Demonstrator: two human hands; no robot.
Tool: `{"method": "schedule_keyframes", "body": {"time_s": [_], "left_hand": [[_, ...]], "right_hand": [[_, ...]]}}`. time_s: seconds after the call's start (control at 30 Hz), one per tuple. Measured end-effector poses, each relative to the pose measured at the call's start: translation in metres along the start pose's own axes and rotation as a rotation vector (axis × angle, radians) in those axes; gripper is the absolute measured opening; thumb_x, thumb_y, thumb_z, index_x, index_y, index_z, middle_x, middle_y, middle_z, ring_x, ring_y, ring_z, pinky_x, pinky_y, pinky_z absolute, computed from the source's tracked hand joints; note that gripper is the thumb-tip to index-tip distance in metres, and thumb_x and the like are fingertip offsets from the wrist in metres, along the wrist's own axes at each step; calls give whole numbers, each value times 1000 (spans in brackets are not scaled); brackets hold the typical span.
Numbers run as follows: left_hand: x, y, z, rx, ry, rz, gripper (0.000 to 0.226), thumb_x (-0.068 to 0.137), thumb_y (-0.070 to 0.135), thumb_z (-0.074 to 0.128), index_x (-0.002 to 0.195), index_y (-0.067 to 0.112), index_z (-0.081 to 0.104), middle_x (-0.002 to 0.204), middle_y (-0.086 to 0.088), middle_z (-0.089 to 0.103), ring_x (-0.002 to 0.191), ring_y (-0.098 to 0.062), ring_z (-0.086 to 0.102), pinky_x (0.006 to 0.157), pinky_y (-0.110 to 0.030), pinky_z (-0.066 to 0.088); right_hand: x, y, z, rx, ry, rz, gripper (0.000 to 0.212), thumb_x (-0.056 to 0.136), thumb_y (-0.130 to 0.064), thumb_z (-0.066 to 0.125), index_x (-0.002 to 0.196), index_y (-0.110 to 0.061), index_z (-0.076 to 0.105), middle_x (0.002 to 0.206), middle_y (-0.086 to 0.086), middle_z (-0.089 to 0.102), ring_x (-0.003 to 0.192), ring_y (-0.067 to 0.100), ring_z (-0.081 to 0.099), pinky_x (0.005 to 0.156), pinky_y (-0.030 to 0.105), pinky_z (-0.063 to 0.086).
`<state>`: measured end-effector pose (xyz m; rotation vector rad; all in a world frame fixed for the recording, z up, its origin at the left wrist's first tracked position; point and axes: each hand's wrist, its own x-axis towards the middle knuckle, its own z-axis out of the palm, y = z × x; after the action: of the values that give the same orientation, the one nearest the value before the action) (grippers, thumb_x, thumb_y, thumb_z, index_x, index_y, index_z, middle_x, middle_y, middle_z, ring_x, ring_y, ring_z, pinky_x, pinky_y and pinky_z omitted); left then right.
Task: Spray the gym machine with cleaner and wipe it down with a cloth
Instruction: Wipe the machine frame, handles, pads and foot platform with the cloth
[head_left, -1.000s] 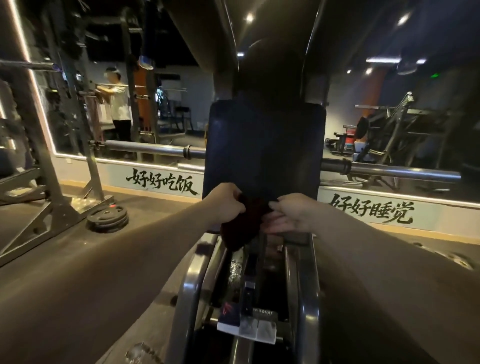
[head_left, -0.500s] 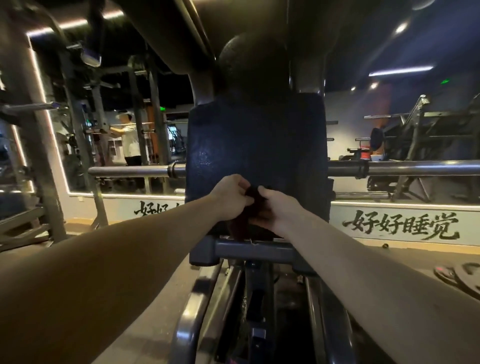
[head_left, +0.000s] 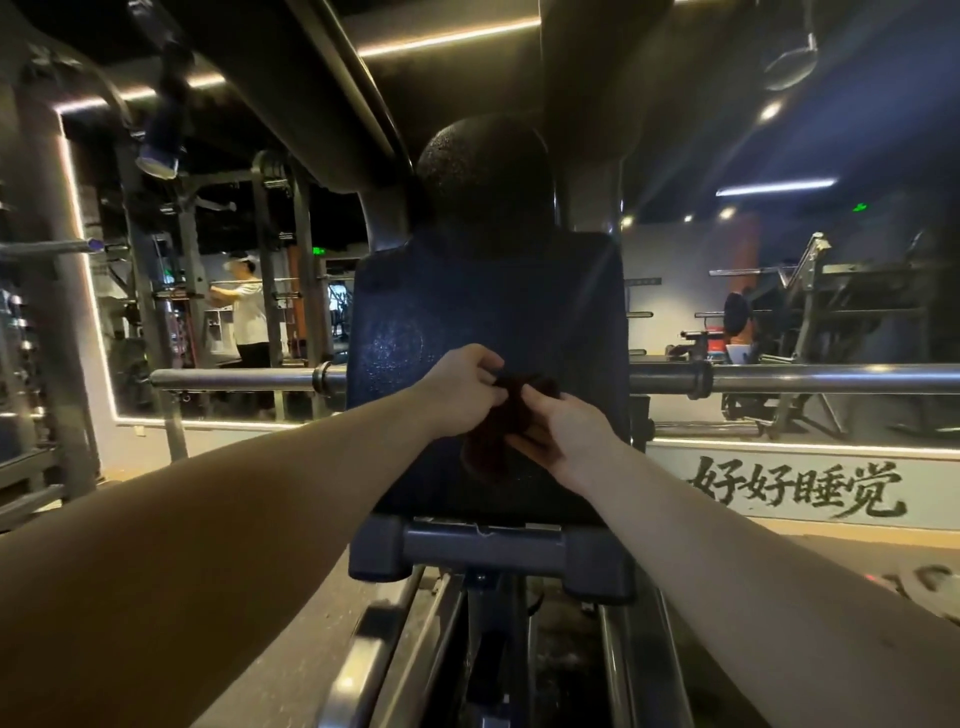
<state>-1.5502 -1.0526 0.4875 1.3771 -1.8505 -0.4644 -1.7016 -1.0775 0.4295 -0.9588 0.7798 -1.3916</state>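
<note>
Dark cloth (head_left: 485, 457) (half-hidden) gripped: left hand (head_left: 457, 389), right hand (head_left: 566, 431).

A dark cloth (head_left: 485, 452) is held bunched between both outstretched hands in front of the machine's dark upright back pad (head_left: 571, 312). Its upper edge is pinched by the curled fingers (head_left: 480, 364) of the left hand (head_left: 462, 387), while its right side is gripped by the right hand (head_left: 571, 436); the lower part is left hanging. Whether the cloth touches the pad cannot be told. A round pad (head_left: 483, 171) is mounted above the back pad, and a steel bar (head_left: 831, 379) is seen crossing behind it. Below, a grey bracket (head_left: 483, 545) and sloping rails (head_left: 363, 660) are seen. A person (head_left: 249, 312) is reflected in the lit mirror (head_left: 130, 322), and black lettering (head_left: 795, 491) is painted beneath it on the right.
</note>
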Motion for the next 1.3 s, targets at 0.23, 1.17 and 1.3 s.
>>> {"method": "schedule_keyframes", "body": {"time_s": [0.23,1.17,1.3], "left_hand": [[14,2,2,-74,-59,33,42,98,14,68,138,17,54,111,1,68,97,-15,69,87,-33,59],[167,-45,8,865,64,132,134,79,60,81,158,36,-25,164,-6,-37,152,-44,-26,115,-74,25],[166,-50,10,882,73,133,131,80,61,78,158,37,-24,164,-6,-36,152,-43,-26,116,-75,22]], "right_hand": [[3,-13,-2,-104,159,-121,16,95,-12,72,110,-15,73,110,11,76,107,30,71,96,53,58],[186,-127,10,-1945,420,-829,60,110,-43,36,164,-40,9,173,-8,2,158,20,-16,121,62,-14],[178,-89,-6,-1827,501,-995,56,109,-33,41,163,-27,25,172,0,18,160,19,-3,127,45,-9]]}}
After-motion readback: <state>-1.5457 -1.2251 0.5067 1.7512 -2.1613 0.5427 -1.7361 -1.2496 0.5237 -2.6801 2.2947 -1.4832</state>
